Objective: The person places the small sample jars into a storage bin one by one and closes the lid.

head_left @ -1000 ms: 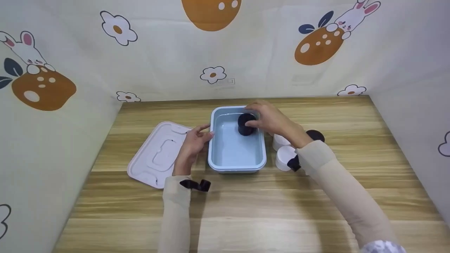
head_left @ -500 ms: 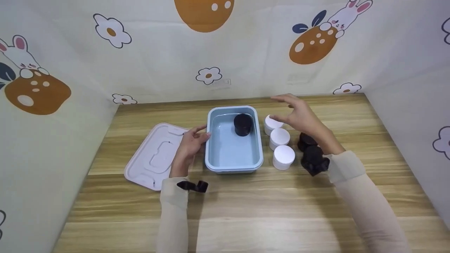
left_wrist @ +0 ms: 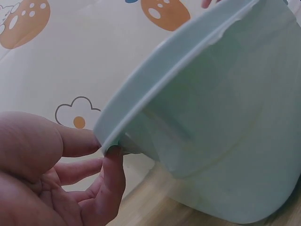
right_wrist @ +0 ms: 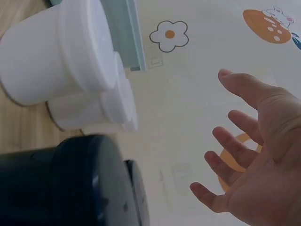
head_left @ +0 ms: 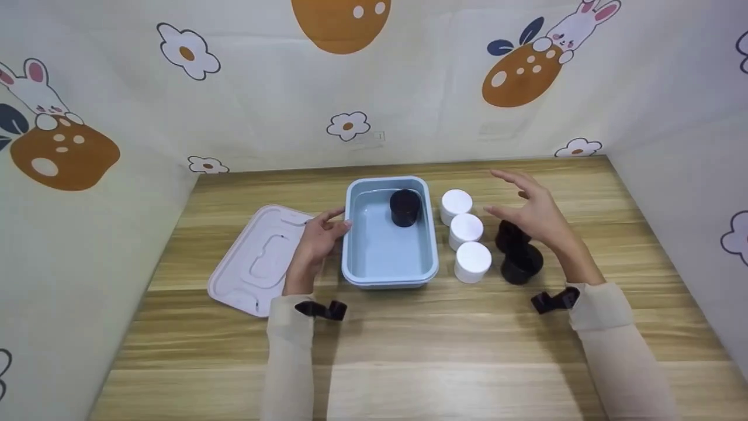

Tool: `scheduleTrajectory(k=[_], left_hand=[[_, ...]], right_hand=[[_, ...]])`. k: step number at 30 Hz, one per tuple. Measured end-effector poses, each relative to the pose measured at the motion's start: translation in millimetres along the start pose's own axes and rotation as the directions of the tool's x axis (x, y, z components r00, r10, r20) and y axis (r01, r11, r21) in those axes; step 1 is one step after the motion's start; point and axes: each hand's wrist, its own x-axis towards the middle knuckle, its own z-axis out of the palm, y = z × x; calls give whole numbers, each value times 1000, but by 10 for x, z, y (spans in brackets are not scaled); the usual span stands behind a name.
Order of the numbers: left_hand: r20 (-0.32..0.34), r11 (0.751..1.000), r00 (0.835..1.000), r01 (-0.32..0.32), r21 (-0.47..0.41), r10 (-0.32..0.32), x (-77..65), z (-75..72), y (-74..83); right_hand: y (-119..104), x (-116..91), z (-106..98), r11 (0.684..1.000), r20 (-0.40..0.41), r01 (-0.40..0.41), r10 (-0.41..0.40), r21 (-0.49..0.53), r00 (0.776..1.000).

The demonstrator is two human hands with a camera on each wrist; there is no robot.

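A light blue plastic bin [head_left: 390,254] stands in the middle of the table, a black lidded jar [head_left: 404,208] upright at its far right inside. My left hand [head_left: 317,242] pinches the bin's left rim; in the left wrist view the thumb lies on the rim [left_wrist: 141,101] and a finger presses below it. My right hand [head_left: 537,213] hovers above the table's right side, fingers spread and holding nothing. Beneath and beside it are two black jars [head_left: 522,264], one partly hidden by the hand. Three white lidded jars [head_left: 473,261] form a row between them and the bin.
A pale pinkish-white lid [head_left: 248,263] lies flat to the left of the bin, partly covered by my left hand. Behind the wooden table [head_left: 409,356] hangs a wall cloth [head_left: 263,88] printed with rabbits, oranges and flowers.
My right hand has let go of the black jar in the bin and moved right, past the white jars to the other black jars. The left hand stays at the rim.
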Motion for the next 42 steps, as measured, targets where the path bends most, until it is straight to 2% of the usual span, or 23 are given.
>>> scheduleTrajectory(k=[6,14,20,26,31,37,39,42], left_hand=[[0,1000,1000,7,-4,-7,-3,4,6],[6,1000,1000,15,-26,-15,-6,0,7],[12,1000,1000,18,-6,-18,-14,-6,7],[13,1000,1000,10,4,-10,-14,-6,2],[0,1000,1000,9,7,-9,-9,4,-3],[1,1000,1000,30,-5,-30,-1,10,-1],[0,999,999,32,-9,-32,-3,8,1],[0,1000,1000,30,-8,-30,-12,2,-5]], right_hand=[[217,-140,-53,998,15,-68,68,0,998],[406,-266,-82,985,90,-174,175,-15,980],[427,-295,-70,966,159,-254,259,-49,953],[418,-300,-40,938,208,-336,347,-86,915],[411,-307,-21,910,204,-406,415,-84,887],[398,-309,-13,862,189,-498,507,-96,841],[389,-302,-7,856,167,-507,517,-103,839],[367,-290,-2,861,133,-497,508,-109,851]])
